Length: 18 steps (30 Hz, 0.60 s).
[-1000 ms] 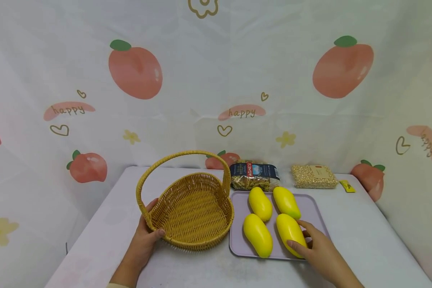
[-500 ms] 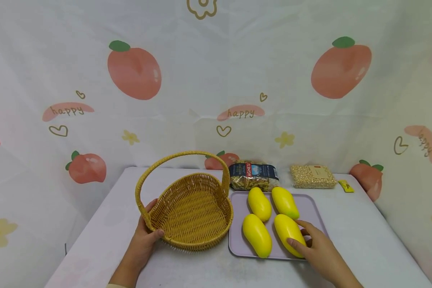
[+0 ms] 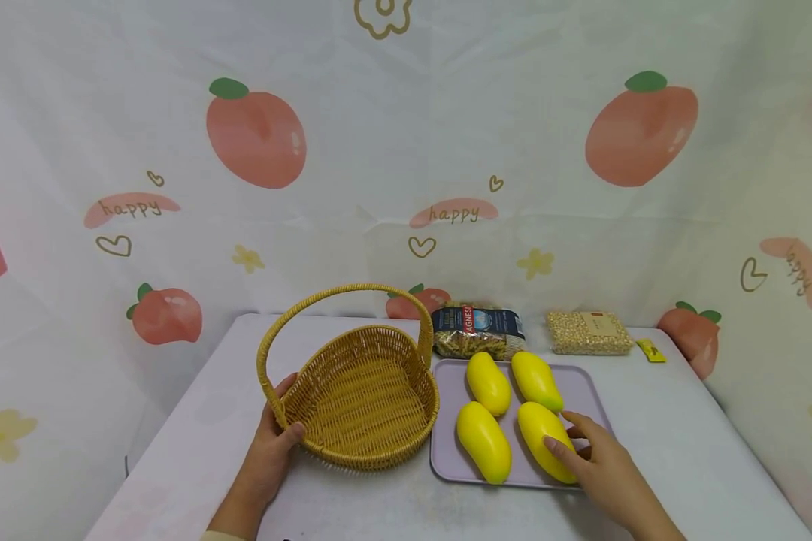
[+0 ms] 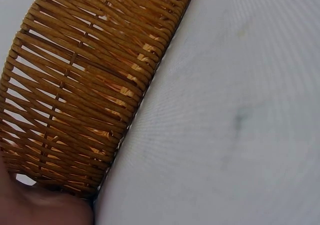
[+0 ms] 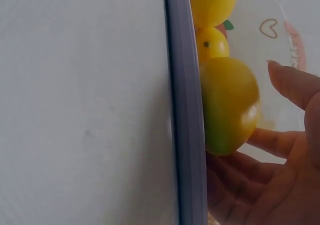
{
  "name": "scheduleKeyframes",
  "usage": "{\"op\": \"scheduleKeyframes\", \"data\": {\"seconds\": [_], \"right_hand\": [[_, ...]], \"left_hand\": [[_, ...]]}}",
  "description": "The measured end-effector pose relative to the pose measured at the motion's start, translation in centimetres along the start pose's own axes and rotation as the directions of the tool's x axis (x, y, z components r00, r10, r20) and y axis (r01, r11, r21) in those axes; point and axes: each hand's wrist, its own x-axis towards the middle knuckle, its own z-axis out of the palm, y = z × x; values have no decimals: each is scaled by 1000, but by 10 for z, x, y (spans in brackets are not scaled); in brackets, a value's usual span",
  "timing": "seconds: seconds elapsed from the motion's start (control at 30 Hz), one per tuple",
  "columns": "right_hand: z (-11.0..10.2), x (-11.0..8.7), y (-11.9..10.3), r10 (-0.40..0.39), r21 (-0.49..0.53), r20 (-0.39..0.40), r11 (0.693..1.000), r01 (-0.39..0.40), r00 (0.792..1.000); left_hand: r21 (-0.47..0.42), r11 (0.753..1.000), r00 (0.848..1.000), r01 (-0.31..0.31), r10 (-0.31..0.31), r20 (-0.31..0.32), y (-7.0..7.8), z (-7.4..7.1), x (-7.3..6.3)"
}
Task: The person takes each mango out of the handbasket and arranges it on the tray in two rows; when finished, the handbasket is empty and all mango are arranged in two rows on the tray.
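A wicker basket [image 3: 365,409] with a tall arched handle tips toward me on the table. My left hand [image 3: 271,451] holds its left side, thumb by the rim and fingers behind the wall. In the left wrist view, part of that hand shows below the basket's woven side [image 4: 85,75]. To the right, my right hand [image 3: 605,462] is spread around the near right mango [image 3: 540,436] on a lilac tray [image 3: 589,391]. In the right wrist view, the thumb stands apart from this mango [image 5: 230,105], while the fingers lie along its far side.
Beside it on the tray lie a near left mango [image 3: 483,443], a far left mango [image 3: 489,383] and a far right mango [image 3: 536,379]. Behind are a pasta bag [image 3: 477,330], a pack of pale grains [image 3: 589,333] and a small yellow packet [image 3: 651,350]. A printed cloth [image 3: 365,150] hangs behind.
My right thumb has lifted slightly and the right hand has opened a little around the mango. The left thumb has shifted slightly at the basket's rim. Basket and tray stay in place.
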Motion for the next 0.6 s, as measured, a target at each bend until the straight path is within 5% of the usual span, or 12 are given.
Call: {"op": "scheduleKeyframes", "data": {"seconds": [0.17,0.33,0.6], "right_hand": [[-6,-1,-2,3,8,-28,1000,-3,1000],[-15,-3,-4,-26,-7,-57,1000,25,998],[-29,-8,-9,-174,-79,-140,983,164,975]], "left_hand": [[32,999,998,-13,15,-56,10,2,2],[63,989,987,-135,140,-77,27,2,1],[160,958,966,-240,251,-55,78,3,-1]]}}
